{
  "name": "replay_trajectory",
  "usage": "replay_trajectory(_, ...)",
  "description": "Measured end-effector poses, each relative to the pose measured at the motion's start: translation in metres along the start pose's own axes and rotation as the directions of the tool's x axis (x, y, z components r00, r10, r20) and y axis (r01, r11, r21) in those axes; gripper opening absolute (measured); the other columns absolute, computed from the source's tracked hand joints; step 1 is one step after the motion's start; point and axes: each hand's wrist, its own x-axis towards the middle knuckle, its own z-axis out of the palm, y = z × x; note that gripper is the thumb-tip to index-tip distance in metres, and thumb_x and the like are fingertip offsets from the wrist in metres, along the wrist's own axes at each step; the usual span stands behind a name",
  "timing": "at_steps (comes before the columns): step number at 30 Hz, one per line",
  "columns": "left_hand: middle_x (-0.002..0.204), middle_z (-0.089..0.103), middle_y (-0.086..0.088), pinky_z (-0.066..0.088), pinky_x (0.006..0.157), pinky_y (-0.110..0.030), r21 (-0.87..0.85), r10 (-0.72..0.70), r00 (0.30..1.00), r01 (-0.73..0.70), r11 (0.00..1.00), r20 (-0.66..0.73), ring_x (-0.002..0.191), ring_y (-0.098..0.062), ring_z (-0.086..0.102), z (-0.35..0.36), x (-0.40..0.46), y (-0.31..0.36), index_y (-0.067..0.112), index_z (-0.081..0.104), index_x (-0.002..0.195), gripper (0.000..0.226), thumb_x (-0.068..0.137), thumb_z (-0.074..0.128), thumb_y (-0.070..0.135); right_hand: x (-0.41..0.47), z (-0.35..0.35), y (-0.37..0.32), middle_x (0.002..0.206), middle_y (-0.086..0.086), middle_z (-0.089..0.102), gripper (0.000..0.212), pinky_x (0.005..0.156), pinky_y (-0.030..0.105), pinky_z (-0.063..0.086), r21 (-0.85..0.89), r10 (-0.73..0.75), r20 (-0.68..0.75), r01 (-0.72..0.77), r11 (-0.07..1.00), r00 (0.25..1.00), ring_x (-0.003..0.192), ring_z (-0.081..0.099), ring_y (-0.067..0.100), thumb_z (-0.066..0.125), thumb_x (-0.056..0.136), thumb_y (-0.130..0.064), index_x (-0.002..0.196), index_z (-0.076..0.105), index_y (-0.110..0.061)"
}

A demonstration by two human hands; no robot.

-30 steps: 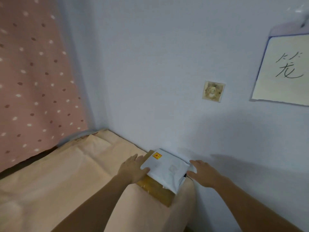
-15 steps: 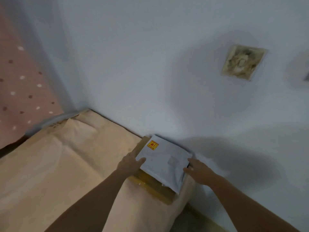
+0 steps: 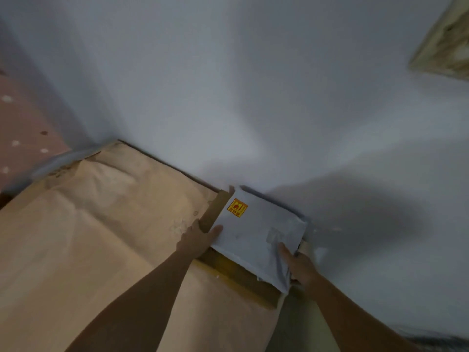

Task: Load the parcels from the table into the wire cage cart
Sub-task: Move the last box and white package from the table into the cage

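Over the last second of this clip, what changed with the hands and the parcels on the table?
Both hands closed in on the stack: the left hand now grips the left edge of the white parcel, and the right hand holds its right edge. The camera also moved closer and tilted down. The white parcel still lies on the brown parcel, at the table corner by the wall; neither looks lifted yet.

Looked forward and down from head height, close over the beige paper-covered table [image 3: 88,237], facing its far right corner against the pale blue wall [image 3: 228,85].
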Motion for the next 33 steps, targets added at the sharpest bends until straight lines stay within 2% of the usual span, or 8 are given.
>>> replay_trajectory(3,0.155,0.046,-0.01,0.04,0.113,-0.056,-0.028,-0.007,1.0,0.006,1.0,-0.009,0.137,-0.036,0.049,0.004,0.004,-0.004,0.018,0.026,0.159,0.112,0.077,0.052,0.089,0.009,0.012,0.0,0.148,0.015,0.053,0.088,0.107,0.045,0.046,0.094,0.008,-0.042,-0.004,0.996,0.999,0.131,0.053,0.037,0.061,0.089,-0.065,0.151,0.042,-0.005)
replay_trajectory(6,0.154,0.045,-0.01,0.041,0.112,-0.056,-0.031,-0.017,1.0,0.017,0.999,-0.009,0.137,-0.035,0.048,0.003,0.002,-0.003,0.019,0.028,0.158,0.111,0.076,0.051,0.09,0.013,0.018,0.0,0.151,0.013,0.05,0.093,0.116,0.052,0.039,0.176,-0.004,-0.057,0.014,0.984,0.998,0.136,0.049,0.036,0.068,0.086,-0.063,0.153,0.037,-0.006)
replay_trajectory(10,0.156,0.041,-0.01,0.037,0.114,-0.057,-0.057,-0.038,0.999,0.037,0.998,-0.021,0.14,-0.036,0.043,0.006,-0.015,-0.001,0.018,0.025,0.158,0.112,0.077,0.051,0.089,0.004,0.015,-0.002,0.143,0.013,0.059,0.078,0.112,0.055,0.044,0.253,-0.088,-0.031,0.093,0.963,0.996,0.127,0.057,0.036,0.071,0.087,-0.053,0.146,0.049,-0.008)
replay_trajectory(14,0.148,0.048,-0.011,0.042,0.11,-0.058,-0.07,-0.014,0.995,0.007,0.998,-0.097,0.134,-0.036,0.048,-0.004,-0.041,0.013,0.017,0.031,0.154,0.111,0.074,0.056,0.089,-0.019,0.001,-0.017,0.142,0.009,0.058,0.062,0.111,0.049,0.045,0.206,-0.214,-0.042,0.218,0.954,0.976,0.123,0.058,0.033,0.065,0.096,-0.044,0.145,0.049,-0.011)
replay_trajectory(20,0.131,0.049,-0.014,0.05,0.101,-0.055,-0.085,0.046,0.984,-0.061,0.994,-0.173,0.12,-0.037,0.054,-0.042,-0.097,0.05,0.012,0.037,0.143,0.109,0.069,0.06,0.09,-0.07,-0.034,-0.048,0.143,0.008,0.059,0.072,0.109,0.048,0.048,0.227,-0.298,-0.018,0.294,0.928,0.954,0.128,0.057,0.034,0.068,0.091,-0.052,0.147,0.05,-0.01)
replay_trajectory(25,0.131,0.05,-0.014,0.05,0.1,-0.054,-0.132,0.068,0.977,-0.096,0.987,-0.201,0.118,-0.037,0.056,-0.062,-0.152,0.074,0.011,0.038,0.135,0.108,0.067,0.059,0.092,-0.128,-0.068,-0.067,0.143,0.013,0.058,0.085,0.107,0.052,0.049,0.179,-0.35,-0.042,0.352,0.919,0.936,0.127,0.057,0.038,0.071,0.084,-0.062,0.148,0.047,-0.012)
replay_trajectory(30,0.143,0.045,-0.015,0.045,0.107,-0.053,-0.18,0.101,0.979,-0.134,0.974,-0.178,0.127,-0.037,0.052,-0.072,-0.208,0.094,0.009,0.034,0.148,0.131,0.057,0.051,0.101,-0.199,-0.107,-0.071,0.14,0.01,0.06,0.097,0.106,0.057,0.05,0.15,-0.426,-0.045,0.428,0.891,0.904,0.122,0.06,0.037,0.082,0.07,-0.065,0.148,0.048,-0.018)
replay_trajectory(33,0.151,0.042,-0.016,0.043,0.111,-0.052,-0.199,0.164,0.977,-0.189,0.962,-0.134,0.132,-0.037,0.05,-0.074,-0.247,0.106,0.014,0.035,0.155,0.145,0.045,0.046,0.108,-0.245,-0.128,-0.063,0.12,0.004,0.069,0.094,0.097,0.05,0.057,0.117,-0.458,-0.101,0.468,0.876,0.883,0.107,0.068,0.03,0.082,0.06,-0.073,0.134,0.057,-0.022)
